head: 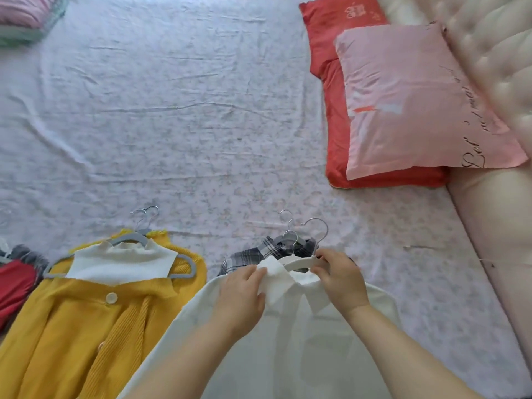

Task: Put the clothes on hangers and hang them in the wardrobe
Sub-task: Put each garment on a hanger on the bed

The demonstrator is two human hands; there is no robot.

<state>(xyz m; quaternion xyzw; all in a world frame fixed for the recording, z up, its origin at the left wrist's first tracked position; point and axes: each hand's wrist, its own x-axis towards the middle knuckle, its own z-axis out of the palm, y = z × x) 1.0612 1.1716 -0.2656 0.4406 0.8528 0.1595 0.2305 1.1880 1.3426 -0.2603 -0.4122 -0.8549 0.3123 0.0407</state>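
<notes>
Hands at the collar of the white shirt (288,355), near edge of the bed (172,110).
Left hand (241,292) pinches the collar; right hand (341,279) grips the white hanger (298,262); yellow cardigan (86,326) lies left.

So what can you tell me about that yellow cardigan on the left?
The yellow cardigan is a ribbed knit with pale round buttons, lying flat on the flowered bedsheet. A white high-necked top sits inside it, both on a grey hanger whose metal hook points away. The white shirt borders its right side; no hand touches it.
</notes>
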